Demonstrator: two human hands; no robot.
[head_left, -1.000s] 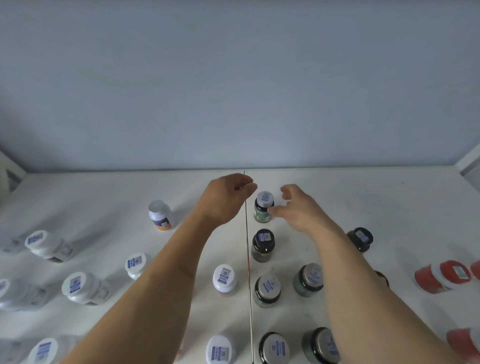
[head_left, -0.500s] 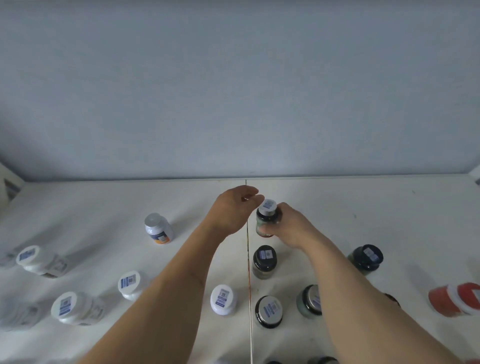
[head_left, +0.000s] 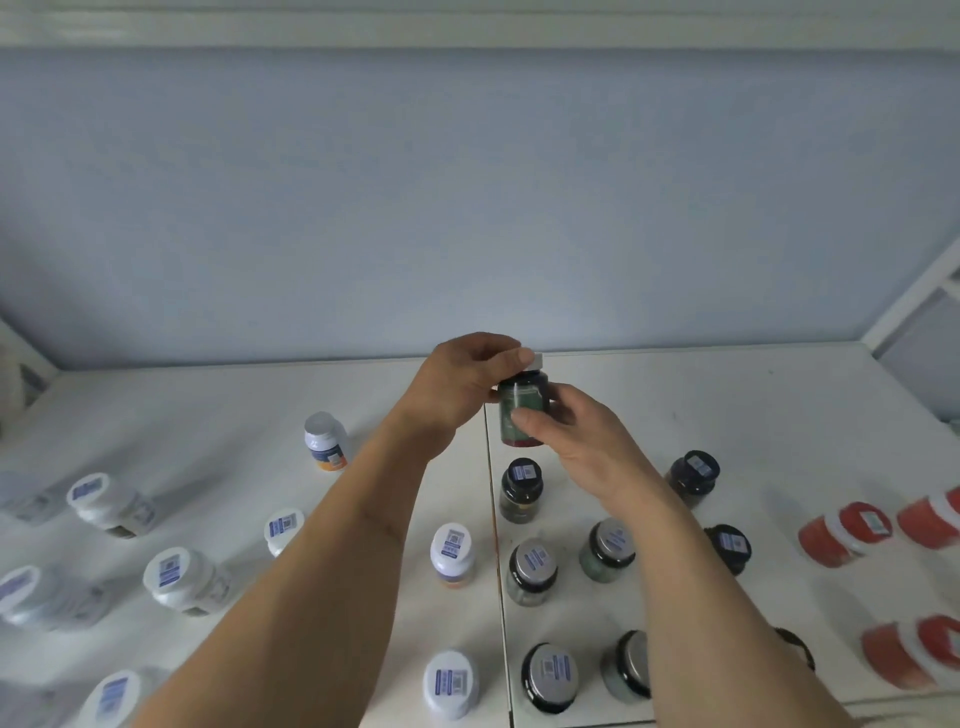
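— What are you holding right now?

— I'm holding a small dark green jar (head_left: 521, 415) up off the white table (head_left: 753, 415), between both hands. My right hand (head_left: 576, 441) is wrapping round its body, with the thumb lying across the front. My left hand (head_left: 465, 387) is curling over the top, its fingers pinching the white lid (head_left: 536, 360).

— How is it going to handle?

— I'm judging it light and rigid. The wall is looking glossy and hard, either glass or stiff plastic; I can't tell which. The sides are smooth, so I'm expecting it to slip under a weak squeeze. If it's glass, a drop onto the table could crack it. I'm taking the body at mid-height, where the cylinder is running straight, and the lid by its rim, which is probably the best place for twisting.

— What's sitting around you?

— Just below my right hand a jar with a black cap (head_left: 521, 486) is standing upright, showing a barcode sticker on top. Well out to the left of my left hand a white bottle with an orange band (head_left: 325, 444) is standing. Far off to the right of my right hand, squat red jars (head_left: 844, 532) with pale bands are sitting near the table's edge.
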